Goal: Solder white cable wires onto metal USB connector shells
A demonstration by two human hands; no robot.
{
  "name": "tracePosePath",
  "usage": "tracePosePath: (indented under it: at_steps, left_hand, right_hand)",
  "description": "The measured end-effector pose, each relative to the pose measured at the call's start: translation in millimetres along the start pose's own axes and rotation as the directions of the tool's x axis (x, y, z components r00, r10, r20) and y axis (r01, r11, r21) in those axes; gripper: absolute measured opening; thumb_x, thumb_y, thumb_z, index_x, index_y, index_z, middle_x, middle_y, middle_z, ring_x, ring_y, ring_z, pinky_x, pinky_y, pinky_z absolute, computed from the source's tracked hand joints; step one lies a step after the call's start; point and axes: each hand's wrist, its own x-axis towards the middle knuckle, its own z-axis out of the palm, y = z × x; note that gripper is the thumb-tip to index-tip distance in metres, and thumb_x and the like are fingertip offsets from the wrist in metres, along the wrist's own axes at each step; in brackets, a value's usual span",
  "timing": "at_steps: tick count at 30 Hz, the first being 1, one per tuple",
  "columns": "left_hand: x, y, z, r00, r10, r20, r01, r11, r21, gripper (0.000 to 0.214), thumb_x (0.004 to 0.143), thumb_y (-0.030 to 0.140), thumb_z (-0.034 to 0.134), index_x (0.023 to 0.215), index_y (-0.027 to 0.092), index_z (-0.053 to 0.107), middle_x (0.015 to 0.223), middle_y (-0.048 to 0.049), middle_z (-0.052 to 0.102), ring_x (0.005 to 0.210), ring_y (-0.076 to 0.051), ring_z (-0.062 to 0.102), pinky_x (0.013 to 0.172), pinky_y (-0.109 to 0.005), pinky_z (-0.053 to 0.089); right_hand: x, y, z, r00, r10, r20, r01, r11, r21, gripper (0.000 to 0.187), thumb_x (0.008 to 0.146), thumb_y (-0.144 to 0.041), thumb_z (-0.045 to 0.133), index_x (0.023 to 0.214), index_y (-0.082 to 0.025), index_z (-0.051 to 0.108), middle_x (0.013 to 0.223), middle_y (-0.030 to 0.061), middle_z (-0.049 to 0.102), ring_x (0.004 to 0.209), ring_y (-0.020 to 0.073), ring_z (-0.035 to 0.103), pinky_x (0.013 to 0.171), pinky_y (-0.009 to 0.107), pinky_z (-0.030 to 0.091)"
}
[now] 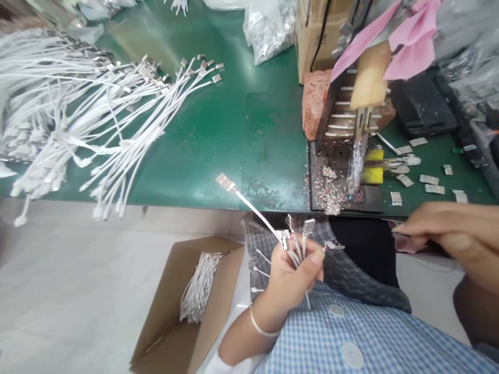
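My left hand point(293, 274) is closed round a small bunch of white cables with metal connector ends point(290, 235), held over my lap below the table edge. One cable point(249, 205) sticks out up and left, its flat metal tip near the green table's front edge. My right hand point(452, 235) is at the right, fingers curled together, just below the table edge near the black pad; whether it holds anything is hidden. A soldering iron point(356, 163) with a wooden handle hangs tip down over a dirty black tray point(335, 179).
A big heap of white cables point(74, 114) covers the left of the green table point(234, 135). An open cardboard box point(187, 311) with cables stands on the floor. A brick point(315, 101), a yellow sponge point(372, 166), loose metal shells point(429, 182) and plastic bags point(268, 26) lie nearby.
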Motion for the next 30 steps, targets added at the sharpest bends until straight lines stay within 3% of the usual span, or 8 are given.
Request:
tracePosePath:
  at_steps: [2,6,9,12,17,22,25,30]
  left_hand:
    - [0,5,3.8,1.000,-0.002,-0.016,0.003,0.997,0.081,0.028,0.089,0.039,0.069,0.080,0.015,0.059,0.049,0.0046,0.053,0.039,-0.004,0.039,0.041,-0.015,0.034]
    - [2,19,12.7,0.999,0.050,-0.015,-0.042,0.950,0.310,0.033,0.090,0.040,0.065,0.071,0.015,0.058,0.054,0.0009,0.055,0.048,-0.008,0.049,0.048,-0.019,0.042]
    - [2,24,16.1,0.994,0.096,0.051,-0.108,0.887,0.449,0.033,0.092,0.036,0.060,0.066,0.015,0.058,0.054,0.0008,0.052,0.048,-0.009,0.046,0.046,-0.020,0.040]
    - [2,24,16.3,0.983,0.135,0.122,-0.178,0.851,0.494,0.030,0.092,0.032,0.059,0.066,0.016,0.058,0.052,0.0020,0.050,0.046,-0.009,0.045,0.046,-0.021,0.040]
    - [1,24,15.4,0.965,0.184,0.186,-0.252,0.841,0.479,0.024,0.088,0.025,0.061,0.066,0.016,0.057,0.056,0.0007,0.054,0.049,-0.009,0.047,0.047,-0.021,0.040]
    - [-1,27,12.8,0.981,0.087,0.171,-0.155,0.886,0.437,0.027,0.092,0.033,0.059,0.072,0.015,0.064,0.056,-0.0012,0.059,0.049,-0.011,0.051,0.050,-0.022,0.042]
    - [-3,28,12.1,0.986,0.043,0.161,-0.099,0.927,0.360,0.031,0.094,0.038,0.058,0.074,0.015,0.064,0.060,-0.0033,0.065,0.053,-0.012,0.057,0.054,-0.022,0.045]
    - [-8,17,15.6,0.986,-0.034,0.164,0.010,0.989,0.146,0.028,0.094,0.043,0.060,0.084,0.019,0.052,0.060,0.0011,0.063,0.043,-0.007,0.049,0.043,-0.017,0.039]
  right_hand:
    - [6,-19,21,0.996,-0.086,0.028,0.082,0.991,0.105,0.019,0.101,-0.027,0.046,0.103,-0.025,0.064,0.081,0.0039,0.067,0.068,0.0097,0.064,0.058,0.019,0.051]
    - [14,-41,55,0.999,-0.042,0.034,0.034,0.978,0.204,0.010,0.097,-0.023,0.053,0.091,-0.021,0.060,0.068,-0.0021,0.059,0.055,0.0074,0.055,0.051,0.019,0.042]
    - [17,-46,68,1.000,0.007,0.009,-0.009,0.983,0.181,0.006,0.094,-0.023,0.058,0.089,-0.020,0.060,0.067,-0.0037,0.056,0.054,0.0065,0.050,0.050,0.018,0.037]
    - [20,-48,71,0.999,0.045,-0.004,-0.043,0.985,0.167,0.014,0.092,-0.026,0.060,0.081,-0.019,0.056,0.064,-0.0053,0.053,0.051,0.0057,0.045,0.047,0.018,0.033]
    - [24,-50,67,0.997,0.038,0.067,-0.046,0.991,0.129,0.012,0.089,-0.016,0.055,0.078,-0.020,0.052,0.062,-0.0064,0.052,0.053,0.0060,0.045,0.050,0.017,0.033]
    - [26,-50,67,0.997,-0.023,0.077,0.010,0.986,0.165,0.020,0.095,-0.014,0.048,0.076,-0.019,0.054,0.066,-0.0045,0.054,0.054,0.0060,0.047,0.053,0.019,0.035]
    - [27,-50,72,0.997,-0.070,0.006,0.068,0.979,0.193,0.024,0.096,-0.012,0.046,0.075,-0.019,0.056,0.063,-0.0047,0.053,0.053,0.0063,0.046,0.053,0.019,0.034]
    - [27,-53,85,0.974,-0.136,-0.182,0.168,0.970,0.177,0.030,0.101,-0.018,0.041,0.073,-0.020,0.053,0.055,-0.0049,0.053,0.050,0.0078,0.046,0.053,0.021,0.035]
